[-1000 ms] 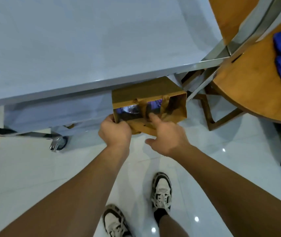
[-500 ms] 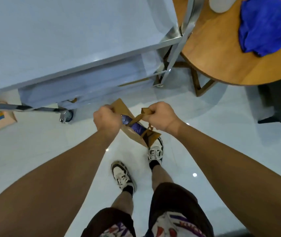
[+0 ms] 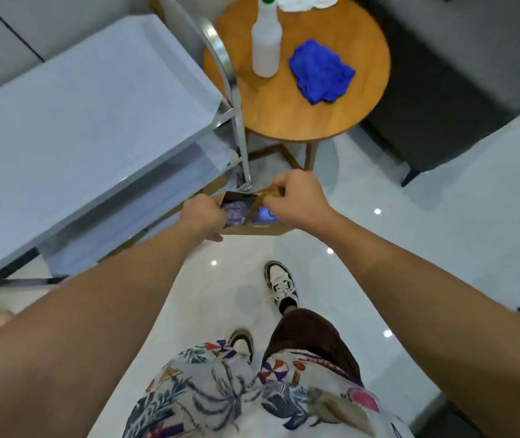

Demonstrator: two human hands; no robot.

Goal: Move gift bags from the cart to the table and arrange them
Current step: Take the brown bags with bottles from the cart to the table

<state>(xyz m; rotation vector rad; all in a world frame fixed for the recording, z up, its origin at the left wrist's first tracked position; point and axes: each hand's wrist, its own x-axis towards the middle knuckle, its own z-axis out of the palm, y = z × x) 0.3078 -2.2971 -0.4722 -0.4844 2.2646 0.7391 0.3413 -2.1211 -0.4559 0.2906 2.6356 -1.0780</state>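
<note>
Fingers of right hand pinching gift bag handles; left hand gripping its rim, above white floor. Beside: cart. Beyond: round tabletop bearing bottle, blue cloth.

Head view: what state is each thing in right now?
gift bag: open-topped, held off the floor by both hands
left hand: grips the bag's left rim
right hand: pinches the handle
white bottle: upright, capped, on round table
blue cloth: crumpled on table
</note>
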